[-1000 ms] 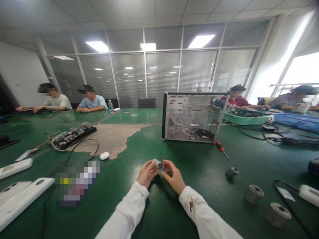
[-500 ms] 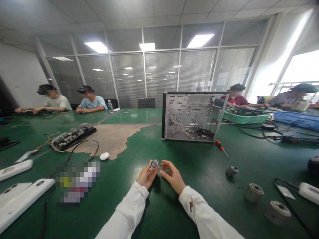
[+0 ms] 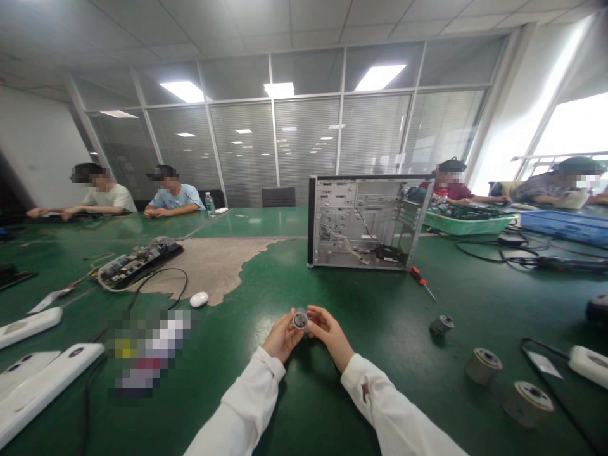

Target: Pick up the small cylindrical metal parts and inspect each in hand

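A small metal motor (image 3: 300, 319), round with a pale rim and dark end face, is held up above the table between my two hands. My left hand (image 3: 280, 339) grips it from the left with thumb and fingers. From the other side my right hand (image 3: 330, 332) has its thumb and fingertips closed on its right edge. Off to the right stand other cylindrical metal motors: a small one (image 3: 442, 325), a medium one (image 3: 483, 367) and a larger one (image 3: 528, 404).
An open computer case (image 3: 365, 221) stands ahead, with a red-handled screwdriver (image 3: 422, 283) beside it. A circuit assembly (image 3: 140, 259), a white mouse (image 3: 199, 299) and white power strips (image 3: 52, 392) lie left. A green basket (image 3: 470, 223) sits at back right. Several people sit around the table.
The motor has shifted slightly to the right and its face has turned. My right hand, apart from it before, has closed in and now touches it.
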`<control>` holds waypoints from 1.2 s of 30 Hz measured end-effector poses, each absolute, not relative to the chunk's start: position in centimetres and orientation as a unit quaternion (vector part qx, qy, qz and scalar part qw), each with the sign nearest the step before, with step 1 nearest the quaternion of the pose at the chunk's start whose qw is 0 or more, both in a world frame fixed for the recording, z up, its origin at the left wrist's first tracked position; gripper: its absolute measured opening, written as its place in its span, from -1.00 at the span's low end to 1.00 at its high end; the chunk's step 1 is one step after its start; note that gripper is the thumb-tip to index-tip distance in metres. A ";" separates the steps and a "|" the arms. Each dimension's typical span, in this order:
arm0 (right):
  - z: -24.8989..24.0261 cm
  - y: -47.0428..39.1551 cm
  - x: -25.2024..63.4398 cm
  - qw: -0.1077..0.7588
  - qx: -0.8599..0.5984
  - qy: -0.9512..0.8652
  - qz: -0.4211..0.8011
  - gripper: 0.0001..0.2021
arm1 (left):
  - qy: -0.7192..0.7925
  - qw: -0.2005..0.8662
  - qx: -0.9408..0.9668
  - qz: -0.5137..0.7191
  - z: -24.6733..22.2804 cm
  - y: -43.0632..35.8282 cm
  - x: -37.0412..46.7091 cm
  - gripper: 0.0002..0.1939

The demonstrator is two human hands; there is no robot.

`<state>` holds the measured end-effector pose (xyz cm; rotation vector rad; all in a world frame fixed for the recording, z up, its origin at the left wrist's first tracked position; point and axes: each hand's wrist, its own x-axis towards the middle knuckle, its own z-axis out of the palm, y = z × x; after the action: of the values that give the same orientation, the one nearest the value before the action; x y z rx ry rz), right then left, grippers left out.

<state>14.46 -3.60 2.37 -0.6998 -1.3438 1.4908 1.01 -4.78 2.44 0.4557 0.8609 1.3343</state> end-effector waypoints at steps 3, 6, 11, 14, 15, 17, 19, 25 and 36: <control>2.4 -3.6 14.5 0.489 -0.288 -0.534 0.626 -0.59 | 0.380 0.674 0.225 0.592 2.2 -4.8 1.1 -0.79; 2.3 -3.5 14.6 0.493 -0.282 -0.511 0.646 -0.61 | 0.383 0.655 0.252 0.601 2.3 -4.9 1.2 -0.74; 2.1 -3.5 14.6 0.505 -0.269 -0.472 0.670 -0.68 | 0.414 0.564 0.352 0.622 2.9 -5.0 1.5 -0.62; 2.2 -3.5 14.5 0.506 -0.270 -0.467 0.673 -0.69 | 0.443 0.490 0.413 0.627 3.0 -5.0 1.6 -0.59; 2.3 -3.5 14.5 0.506 -0.272 -0.466 0.673 -0.69 | 0.449 0.465 0.439 0.624 2.9 -5.1 1.6 -0.59; 2.5 -3.6 14.5 0.505 -0.278 -0.463 0.673 -0.70 | 0.461 0.412 0.494 0.611 2.9 -5.2 1.6 -0.61; 2.7 -3.7 14.5 0.507 -0.288 -0.457 0.672 -0.71 | 0.480 0.348 0.548 0.590 2.8 -5.4 1.7 -0.64; 2.5 -3.6 14.7 0.506 -0.306 -0.438 0.678 -0.70 | 0.479 0.180 0.680 0.525 3.2 -6.0 1.8 -0.75; 3.0 -4.5 14.5 0.447 -0.326 -0.391 0.736 -0.62 | 0.538 -0.005 0.749 0.386 3.4 -6.2 1.4 -0.70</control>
<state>14.52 -4.53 3.02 -0.8079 -0.9678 1.8215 1.42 -6.17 3.40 2.3620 1.6952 1.2181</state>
